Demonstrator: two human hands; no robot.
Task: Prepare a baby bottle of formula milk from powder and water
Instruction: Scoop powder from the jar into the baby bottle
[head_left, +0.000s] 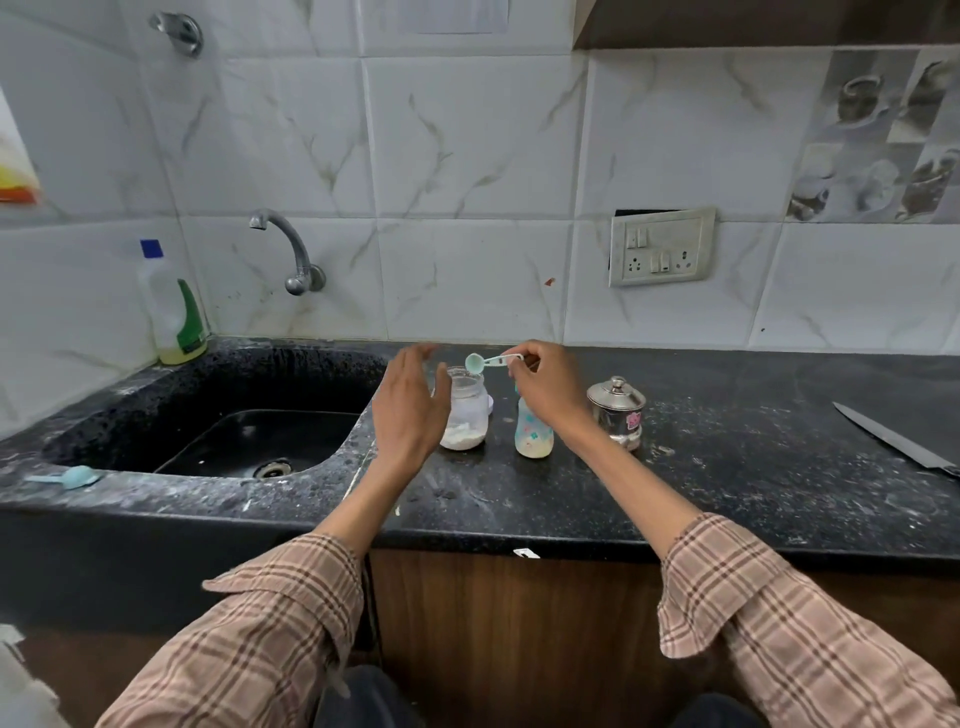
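Observation:
A clear jar with white powder at its bottom stands open on the black counter. My left hand is beside it on the left, fingers spread, close to its wall; contact is unclear. My right hand pinches the handle of a small teal measuring scoop, whose bowl hovers just above the jar's mouth. Under that hand stands the baby bottle, clear with small prints and pale milky liquid at the bottom; its top is hidden by my hand.
A black sink with a wall tap lies left of the jar. A second teal scoop lies on the sink's front rim. A steel lidded pot stands right of the bottle. A knife lies far right. A detergent bottle stands at the back left.

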